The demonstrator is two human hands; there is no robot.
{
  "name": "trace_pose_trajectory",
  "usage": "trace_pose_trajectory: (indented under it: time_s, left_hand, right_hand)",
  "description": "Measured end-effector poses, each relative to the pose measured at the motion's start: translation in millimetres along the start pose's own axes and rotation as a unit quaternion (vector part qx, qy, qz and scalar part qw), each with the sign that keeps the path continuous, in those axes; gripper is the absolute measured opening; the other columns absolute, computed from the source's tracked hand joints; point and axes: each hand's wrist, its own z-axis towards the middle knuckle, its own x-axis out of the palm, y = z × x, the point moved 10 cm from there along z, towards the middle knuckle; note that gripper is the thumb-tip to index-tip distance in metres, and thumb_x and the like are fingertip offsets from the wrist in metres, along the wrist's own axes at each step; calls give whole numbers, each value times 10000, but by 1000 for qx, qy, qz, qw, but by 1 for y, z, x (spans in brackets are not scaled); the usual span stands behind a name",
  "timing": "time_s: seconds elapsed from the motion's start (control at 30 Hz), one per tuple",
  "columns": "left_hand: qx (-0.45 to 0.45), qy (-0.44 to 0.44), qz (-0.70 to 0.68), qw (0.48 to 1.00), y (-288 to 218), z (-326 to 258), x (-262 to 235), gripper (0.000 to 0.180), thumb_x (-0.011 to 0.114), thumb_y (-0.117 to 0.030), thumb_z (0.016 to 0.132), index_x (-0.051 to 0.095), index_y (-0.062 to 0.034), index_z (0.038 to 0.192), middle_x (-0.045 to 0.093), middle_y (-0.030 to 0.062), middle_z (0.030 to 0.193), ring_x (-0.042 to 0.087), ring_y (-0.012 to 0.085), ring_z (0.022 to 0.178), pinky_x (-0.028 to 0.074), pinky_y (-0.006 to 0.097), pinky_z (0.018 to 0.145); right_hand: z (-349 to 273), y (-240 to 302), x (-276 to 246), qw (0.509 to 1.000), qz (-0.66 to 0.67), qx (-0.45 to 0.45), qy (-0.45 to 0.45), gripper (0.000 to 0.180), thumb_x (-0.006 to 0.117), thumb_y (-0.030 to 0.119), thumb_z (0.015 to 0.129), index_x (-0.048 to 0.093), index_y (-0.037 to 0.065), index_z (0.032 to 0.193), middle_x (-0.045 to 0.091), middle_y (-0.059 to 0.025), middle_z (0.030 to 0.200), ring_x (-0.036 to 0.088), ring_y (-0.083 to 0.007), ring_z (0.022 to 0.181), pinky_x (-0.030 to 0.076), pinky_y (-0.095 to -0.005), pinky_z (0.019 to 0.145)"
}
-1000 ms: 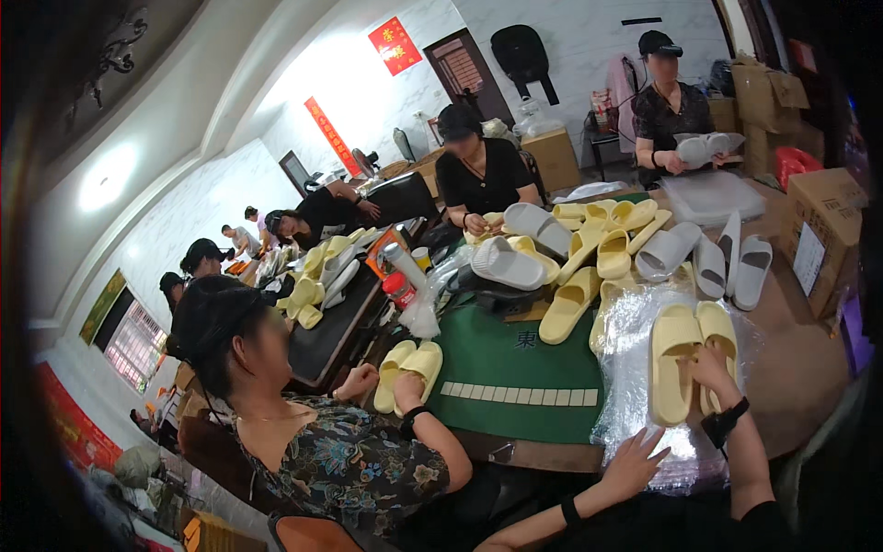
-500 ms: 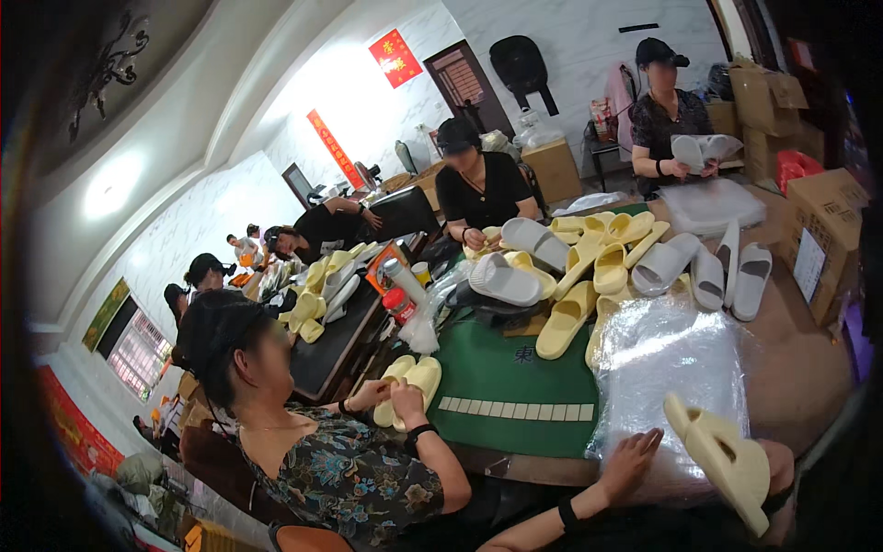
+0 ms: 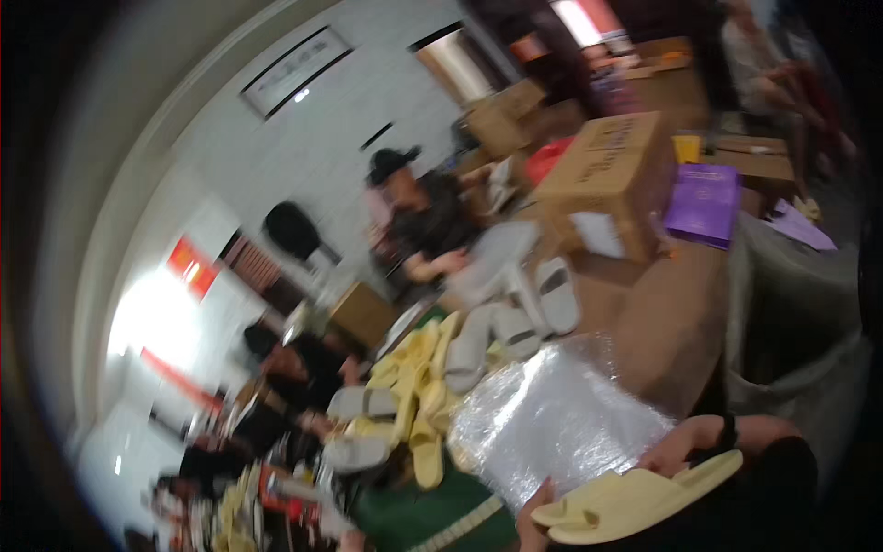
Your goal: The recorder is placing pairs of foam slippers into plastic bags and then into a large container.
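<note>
1 yellow slipper [image 3: 635,501] in 2 hands

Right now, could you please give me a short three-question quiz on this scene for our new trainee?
1. True or false: the right hand touches the yellow slipper.
2. What lies just beyond the slipper: A clear plastic bags, B a metal tray, C a towel?
3. What colour are the slippers nearest the cardboard box?

Key: 1 true; 2 A; 3 grey.

Pale yellow slipper [image 3: 635,501], held sideways
</note>
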Motion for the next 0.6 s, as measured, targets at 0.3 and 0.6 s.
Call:
trace_pose_trajectory:
  time_s: [0.3,0.6]
  left_hand:
    - [82,-175,148,970,-49,-13,-43,393,406,-201,981,467,37,1287,602,207,1162,596,323,997,443,403,876]
    - [165,-160,76,970,-117,-18,-5,399,405,-240,983,512,46,1240,542,240,1229,505,373,1138,382,391,981]
  right_hand:
    - [-14,27,-29,924,-182,-54,-331,388,557,314,899,568,-13,1108,640,-139,917,585,-214,831,458,-338,731]
    - [-37,47,-54,740,-444,-7,-505,325,485,295,886,615,2,835,576,-177,818,559,-341,809,467,-456,680]
